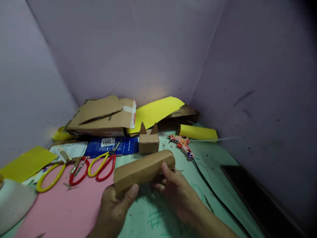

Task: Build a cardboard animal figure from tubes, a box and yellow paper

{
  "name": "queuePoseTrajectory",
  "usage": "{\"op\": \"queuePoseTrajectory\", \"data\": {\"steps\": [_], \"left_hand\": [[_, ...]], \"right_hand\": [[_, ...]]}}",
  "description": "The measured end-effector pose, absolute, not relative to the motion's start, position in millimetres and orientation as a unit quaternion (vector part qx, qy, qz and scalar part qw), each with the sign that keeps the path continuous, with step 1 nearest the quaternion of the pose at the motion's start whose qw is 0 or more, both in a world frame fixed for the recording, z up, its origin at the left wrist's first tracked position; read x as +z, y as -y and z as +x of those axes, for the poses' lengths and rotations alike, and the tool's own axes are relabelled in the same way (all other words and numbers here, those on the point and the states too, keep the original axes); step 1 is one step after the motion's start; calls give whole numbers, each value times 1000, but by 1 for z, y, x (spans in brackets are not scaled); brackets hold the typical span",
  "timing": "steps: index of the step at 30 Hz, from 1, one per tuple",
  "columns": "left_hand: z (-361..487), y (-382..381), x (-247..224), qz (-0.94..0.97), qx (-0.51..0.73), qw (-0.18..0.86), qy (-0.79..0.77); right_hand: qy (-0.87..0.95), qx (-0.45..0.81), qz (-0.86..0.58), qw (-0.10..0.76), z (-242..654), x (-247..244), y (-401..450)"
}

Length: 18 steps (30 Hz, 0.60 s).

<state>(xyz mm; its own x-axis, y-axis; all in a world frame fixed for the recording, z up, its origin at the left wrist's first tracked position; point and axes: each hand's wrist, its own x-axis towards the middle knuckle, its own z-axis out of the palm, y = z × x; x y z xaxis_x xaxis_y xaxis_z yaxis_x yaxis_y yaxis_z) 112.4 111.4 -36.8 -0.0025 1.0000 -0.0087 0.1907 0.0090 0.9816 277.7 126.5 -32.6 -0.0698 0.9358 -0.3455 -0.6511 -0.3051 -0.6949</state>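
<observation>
A brown cardboard tube (pixel 142 170) is held just above the table, tilted up to the right. My left hand (pixel 115 208) grips its left end, thumb on the near side. Around the right end closes my right hand (pixel 173 188), its thumb on top and its fingers underneath. Just behind the tube stands a small cardboard box with two pointed ears (pixel 149 142). To the right of that box lies a glue gun covered in colourful patches (pixel 183 145), its black cord running toward the front right.
Scissors with yellow and red handles (pixel 106 165) lie left, by pink paper (pixel 71 205) and a blue package (pixel 126 146). Flattened cardboard (pixel 99 114), a yellow sheet (pixel 156 112) and a yellow roll (pixel 198 132) sit behind. A dark flat panel (pixel 255 198) is at right.
</observation>
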Motion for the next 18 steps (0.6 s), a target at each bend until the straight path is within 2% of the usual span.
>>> {"op": "queuePoseTrajectory", "data": {"steps": [3, 8, 11, 15, 18], "left_hand": [[123, -99, -49, 569, 454, 429, -535], [136, -90, -54, 645, 427, 410, -483], [136, -90, -51, 688, 402, 398, -455], [136, -89, -52, 672, 429, 381, -468], [133, -91, -49, 615, 439, 428, -496]], "right_hand": [[115, 722, -342, 590, 268, -32, -121], [26, 700, -352, 621, 266, -36, -127], [18, 692, -371, 618, 265, -40, -129], [39, 693, -348, 630, 263, -40, -128], [75, 706, -302, 636, 264, -36, -127]]}}
